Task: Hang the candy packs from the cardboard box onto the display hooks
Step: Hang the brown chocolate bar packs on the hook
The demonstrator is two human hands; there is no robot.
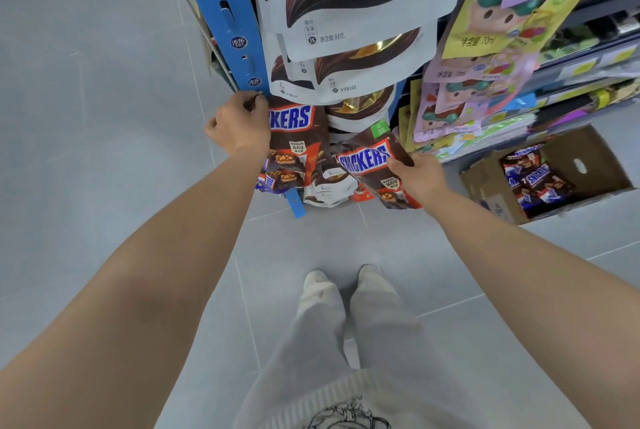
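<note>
A brown Snickers pack [298, 137] hangs low on the blue display strip [228, 23]. My left hand [239, 123] is closed at that pack's top left corner, by the strip; the hook itself is hidden behind my fingers. My right hand [417, 177] grips a second Snickers pack [375, 168] by its right edge, tilted, just right of the hanging one. The cardboard box [588, 165] stands open on the floor at right, with several more Snickers packs [535, 179] inside.
White chocolate pouches [360, 12] hang above the Snickers. Pastel drink pouches [485, 57] hang to the right, in front of shelves. Grey tiled floor [104, 116] spreads left. My own feet [346, 293] stand below the display.
</note>
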